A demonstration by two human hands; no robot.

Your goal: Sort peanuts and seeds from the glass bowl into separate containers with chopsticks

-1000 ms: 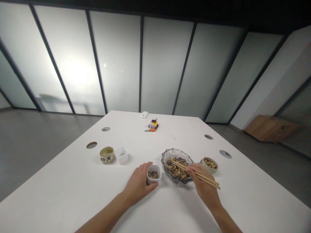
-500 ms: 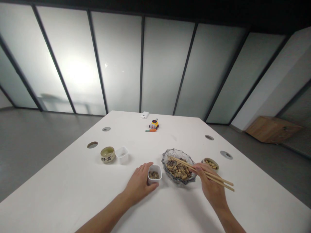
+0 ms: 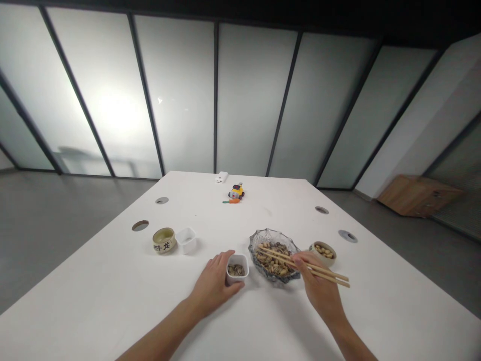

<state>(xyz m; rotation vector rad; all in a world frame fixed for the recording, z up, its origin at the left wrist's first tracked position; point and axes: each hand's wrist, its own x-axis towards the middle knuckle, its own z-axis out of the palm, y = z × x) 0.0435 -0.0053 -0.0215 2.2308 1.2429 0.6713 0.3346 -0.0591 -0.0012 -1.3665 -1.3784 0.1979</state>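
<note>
My left hand (image 3: 216, 281) is wrapped round the left side of a small white square cup (image 3: 245, 277), which stands on the table with some striped seeds (image 3: 236, 270) inside. Between my hands sits a scalloped clear glass bowl (image 3: 253, 248) filled with a mix of sunflower seeds and nuts (image 3: 276, 263). My right hand (image 3: 319, 283) grips a pair of wooden chopsticks (image 3: 326, 273) over the right rim of that bowl. Their tips rest at the left part of the mix; whether they pinch a seed is too small to tell.
A patterned ceramic bowl of pistachio-like nuts (image 3: 323, 249) stands behind my right hand. To the left are a ceramic bowl with dark characters (image 3: 164, 240) and another white cup (image 3: 187, 241). Farther back lie a toy car (image 3: 236, 191), a toy carrot (image 3: 232, 201) and a white device (image 3: 222, 177).
My right hand and the chopsticks have shifted slightly left, with the tips a little lower in the mix. My left hand still holds the white cup. The whole view has shifted slightly.
</note>
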